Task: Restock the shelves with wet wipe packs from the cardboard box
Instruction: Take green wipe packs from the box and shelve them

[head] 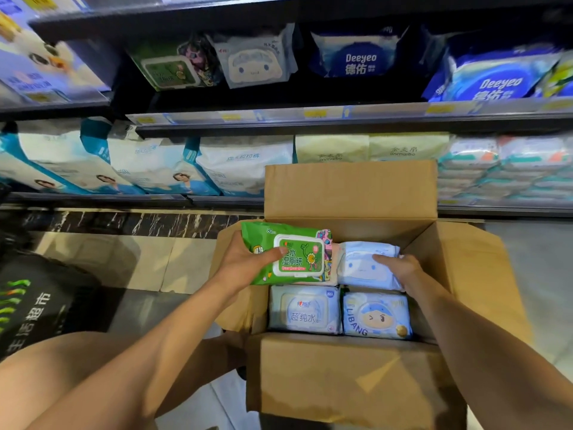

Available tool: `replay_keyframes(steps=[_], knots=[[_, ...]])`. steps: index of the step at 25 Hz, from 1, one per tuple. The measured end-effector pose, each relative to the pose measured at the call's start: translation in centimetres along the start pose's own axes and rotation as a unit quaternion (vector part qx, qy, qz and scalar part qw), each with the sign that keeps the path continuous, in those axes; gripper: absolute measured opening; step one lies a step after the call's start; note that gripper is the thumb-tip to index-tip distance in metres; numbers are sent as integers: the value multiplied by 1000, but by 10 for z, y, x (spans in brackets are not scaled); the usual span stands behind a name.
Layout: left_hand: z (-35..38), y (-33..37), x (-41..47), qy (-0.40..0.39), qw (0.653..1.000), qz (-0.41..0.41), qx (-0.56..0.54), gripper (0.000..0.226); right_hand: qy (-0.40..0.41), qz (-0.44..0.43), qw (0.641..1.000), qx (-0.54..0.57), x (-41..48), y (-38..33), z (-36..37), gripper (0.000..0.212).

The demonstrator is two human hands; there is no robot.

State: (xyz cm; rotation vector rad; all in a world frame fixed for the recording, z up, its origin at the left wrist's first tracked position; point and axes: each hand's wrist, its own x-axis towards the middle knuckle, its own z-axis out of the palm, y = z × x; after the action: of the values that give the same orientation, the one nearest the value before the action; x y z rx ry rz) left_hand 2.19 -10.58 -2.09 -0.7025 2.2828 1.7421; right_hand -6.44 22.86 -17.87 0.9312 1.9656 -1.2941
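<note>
1. Store shelving fills the background. The upper shelf (310, 114) carries a shelved green pack (167, 71), a cartoon-face pack (255, 62) just beside it and dark blue Deeyeo packs (359, 57) further right, with dark gaps around them. The lower shelf (217, 200) holds larger white and blue bags (242, 166).
2. On the tiled floor (139, 262) in front of the shelving stands the cardboard box (341, 377), open, with its flaps spread outward.
3. The left hand (245, 259) grips a green pack (300, 259), thumb across the lid and fingers underneath. It holds the pack over the box's rear left corner, raised above the other packs.
4. The right hand (400, 270) is down inside the box. Its thumb lies on top of a pale blue pack (359, 265) at the rear right, and its fingers curl round the pack's right edge. That pack is clasped but not yet lifted out.
5. Two more packs lie flat in the front row: a light blue pack (305, 310) and, touching it on the right, a LIBANG pack (376, 316). Whether further layers lie beneath them cannot be told.
6. The restocking looks early to midway. The visible layer of the box is nearly full, so most packs remain to be shelved. The green pack likely belongs beside its match on the upper shelf, and the pale blue one near the cartoon-face pack.
</note>
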Motion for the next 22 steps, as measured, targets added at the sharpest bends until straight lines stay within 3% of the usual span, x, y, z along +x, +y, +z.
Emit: replay_keyframes(steps=[1, 4, 6, 8, 11, 13, 16, 19, 22], knots=[[0, 0, -1, 6, 1000, -2, -3, 36, -18, 10, 1000, 4, -7, -3, 0, 38], [-2, -2, 0, 9, 1000, -9, -6, 39, -37, -18, 998, -37, 21, 14, 2, 99], [-4, -4, 3, 10, 1000, -18, -12, 51, -20, -44, 994, -96, 39, 26, 7, 125], [-6, -3, 3, 9, 1000, -16, -12, 55, -5, -69, 986, -152, -17, 5, 9, 125], [-8, 0, 3, 8, 1000, -18, -15, 53, 20, -74, 982, -173, -51, 1, 14, 101], [-10, 4, 1, 11, 1000, -17, -22, 53, 36, -95, 978, -180, -62, 3, 11, 102], [-14, 9, -1, 10, 999, -15, -28, 76, 61, -131, 969, -198, -80, 0, -1, 103], [-18, 15, -7, 15, 1000, 7, -20, 56, 61, -151, 963, -216, -107, -9, -14, 104], [-23, 26, -18, 14, 999, 24, -21, 60, 69, -171, 959, -215, -136, -22, -25, 104]])
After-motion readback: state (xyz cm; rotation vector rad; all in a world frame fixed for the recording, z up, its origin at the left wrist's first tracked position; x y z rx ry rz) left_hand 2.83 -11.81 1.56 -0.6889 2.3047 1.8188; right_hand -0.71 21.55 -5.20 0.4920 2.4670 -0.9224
